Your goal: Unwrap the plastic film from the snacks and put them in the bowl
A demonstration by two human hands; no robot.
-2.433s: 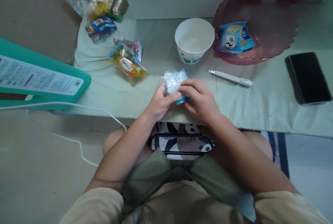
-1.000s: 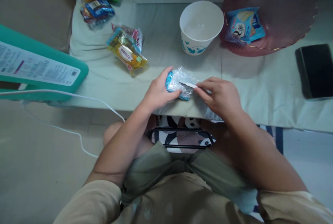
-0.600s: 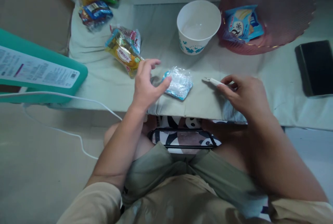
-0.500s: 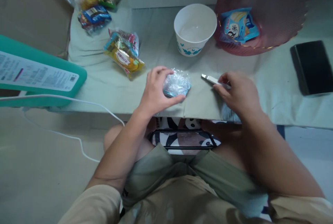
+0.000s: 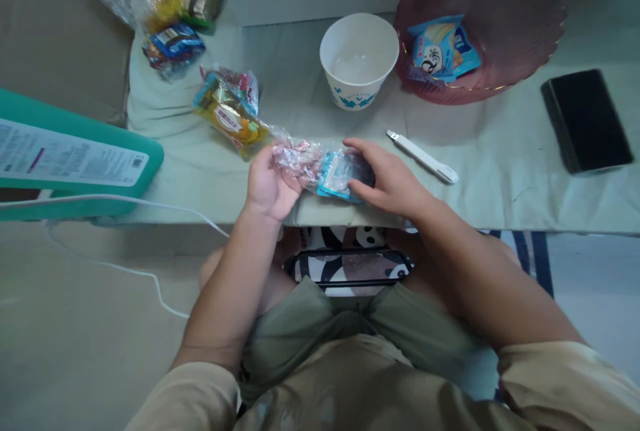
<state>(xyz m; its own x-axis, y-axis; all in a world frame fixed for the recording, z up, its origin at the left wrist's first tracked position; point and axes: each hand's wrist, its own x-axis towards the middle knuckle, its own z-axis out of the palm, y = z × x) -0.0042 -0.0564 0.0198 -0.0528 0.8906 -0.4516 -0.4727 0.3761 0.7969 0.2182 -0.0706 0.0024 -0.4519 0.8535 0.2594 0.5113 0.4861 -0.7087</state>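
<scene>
A small snack packet point(image 5: 333, 171) in blue and clear crinkly film lies near the front edge of the cloth-covered low table point(image 5: 500, 171). My left hand point(image 5: 267, 181) grips its stretched, twisted left end. My right hand point(image 5: 387, 177) is clamped over its right end. A white utility knife point(image 5: 423, 156) lies on the cloth just right of my right hand, untouched. A white paper bowl point(image 5: 357, 57) with blue print stands behind the packet.
Yellow and mixed snack packets point(image 5: 227, 107) lie at the back left, with more point(image 5: 170, 14) beyond. A red plate point(image 5: 480, 31) at the back right holds a blue packet point(image 5: 443, 47). A black phone point(image 5: 585, 121) lies far right. A teal box point(image 5: 70, 151) and white cable point(image 5: 125, 201) sit left.
My right hand has set the white knife down on the cloth and moved onto the packet. My left hand now pulls the packet's left end, and the wrapper is stretched out.
</scene>
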